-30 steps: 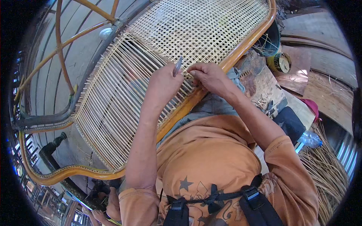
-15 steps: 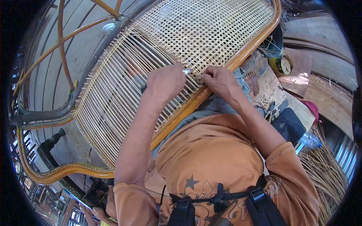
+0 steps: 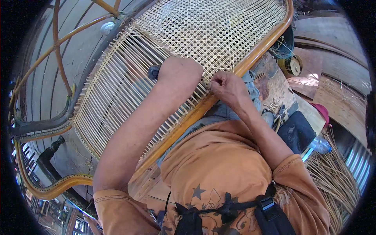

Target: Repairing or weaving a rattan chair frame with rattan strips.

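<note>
A tin (image 3: 293, 65), bottle (image 3: 320, 145) and canes (image 3: 333, 176) are seen at the right. The panel (image 3: 203, 43) is partly hidden beneath the left hand (image 3: 181, 75), closed round a dark handle (image 3: 153, 72), and the pinched right hand (image 3: 231, 88), whose hold cannot be told.

We look steeply down from the wearer's head through a wide fisheye lens, near the pale woven cane panel (image 3: 203, 33), taking in the printed orange fabric T-shirt (image 3: 219, 156) below it and grey wooden planks (image 3: 83, 51) to its left.
</note>
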A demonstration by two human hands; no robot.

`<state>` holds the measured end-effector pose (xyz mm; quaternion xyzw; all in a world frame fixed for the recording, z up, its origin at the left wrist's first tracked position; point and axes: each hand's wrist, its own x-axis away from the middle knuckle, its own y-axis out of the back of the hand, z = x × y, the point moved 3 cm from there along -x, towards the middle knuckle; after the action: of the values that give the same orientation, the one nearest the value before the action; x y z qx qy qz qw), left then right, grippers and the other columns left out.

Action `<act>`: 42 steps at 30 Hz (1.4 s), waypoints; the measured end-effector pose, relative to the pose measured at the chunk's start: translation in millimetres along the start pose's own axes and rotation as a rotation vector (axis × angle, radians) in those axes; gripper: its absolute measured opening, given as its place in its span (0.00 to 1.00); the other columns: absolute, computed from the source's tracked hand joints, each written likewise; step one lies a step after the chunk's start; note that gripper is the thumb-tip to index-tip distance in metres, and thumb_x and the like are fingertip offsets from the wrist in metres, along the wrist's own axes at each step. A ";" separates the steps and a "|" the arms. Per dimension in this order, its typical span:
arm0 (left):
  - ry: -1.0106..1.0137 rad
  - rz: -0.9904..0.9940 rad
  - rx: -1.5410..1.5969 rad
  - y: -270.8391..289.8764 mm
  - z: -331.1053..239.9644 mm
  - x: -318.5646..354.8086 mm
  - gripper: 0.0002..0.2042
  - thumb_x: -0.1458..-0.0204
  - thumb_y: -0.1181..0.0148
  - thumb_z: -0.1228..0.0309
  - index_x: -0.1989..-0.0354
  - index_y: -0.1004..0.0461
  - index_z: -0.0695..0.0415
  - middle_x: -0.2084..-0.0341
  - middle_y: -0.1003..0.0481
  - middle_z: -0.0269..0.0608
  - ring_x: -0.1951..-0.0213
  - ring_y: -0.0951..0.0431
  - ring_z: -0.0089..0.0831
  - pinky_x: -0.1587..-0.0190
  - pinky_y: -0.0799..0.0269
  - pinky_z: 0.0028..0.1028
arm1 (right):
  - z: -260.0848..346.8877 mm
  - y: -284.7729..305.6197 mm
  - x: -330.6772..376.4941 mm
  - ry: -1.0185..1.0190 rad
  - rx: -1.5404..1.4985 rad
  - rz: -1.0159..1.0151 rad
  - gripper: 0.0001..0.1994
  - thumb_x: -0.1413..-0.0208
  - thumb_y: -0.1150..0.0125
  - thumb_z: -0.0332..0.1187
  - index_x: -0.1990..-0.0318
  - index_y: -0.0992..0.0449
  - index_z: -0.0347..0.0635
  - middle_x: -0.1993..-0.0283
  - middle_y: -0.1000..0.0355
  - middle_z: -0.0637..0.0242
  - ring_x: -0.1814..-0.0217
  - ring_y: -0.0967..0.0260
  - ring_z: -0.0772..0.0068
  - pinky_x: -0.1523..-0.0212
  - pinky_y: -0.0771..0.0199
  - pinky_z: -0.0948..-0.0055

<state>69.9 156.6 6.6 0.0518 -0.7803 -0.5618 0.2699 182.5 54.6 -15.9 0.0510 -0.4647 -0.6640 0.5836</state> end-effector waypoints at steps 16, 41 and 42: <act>-0.249 0.269 -0.086 24.5 2.2 -35.8 0.07 0.58 0.42 0.70 0.72 0.21 0.57 0.72 0.22 0.44 0.68 0.21 0.41 0.67 0.25 0.36 | 0.4 -7.1 -1.4 0.039 0.068 -0.067 0.11 0.53 0.49 0.35 0.73 0.27 0.35 0.74 0.30 0.48 0.69 0.30 0.47 0.66 0.30 0.57; -0.243 0.076 0.041 8.7 22.9 -17.7 0.07 0.56 0.43 0.66 0.76 0.22 0.56 0.77 0.24 0.47 0.71 0.22 0.42 0.69 0.27 0.38 | 9.2 -13.9 3.1 0.063 0.249 -0.178 0.10 0.48 0.49 0.36 0.73 0.29 0.38 0.73 0.30 0.48 0.68 0.31 0.45 0.67 0.31 0.56; -0.139 -0.018 0.117 16.6 28.7 -10.7 0.10 0.54 0.43 0.63 0.74 0.25 0.58 0.76 0.25 0.46 0.70 0.23 0.43 0.68 0.28 0.39 | 10.2 -11.7 4.0 0.054 0.251 -0.182 0.10 0.48 0.49 0.36 0.73 0.29 0.38 0.73 0.30 0.48 0.68 0.31 0.45 0.67 0.31 0.56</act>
<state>68.9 191.0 11.3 0.0352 -0.8280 -0.5200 0.2067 166.6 55.6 -16.1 0.1832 -0.5215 -0.6494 0.5222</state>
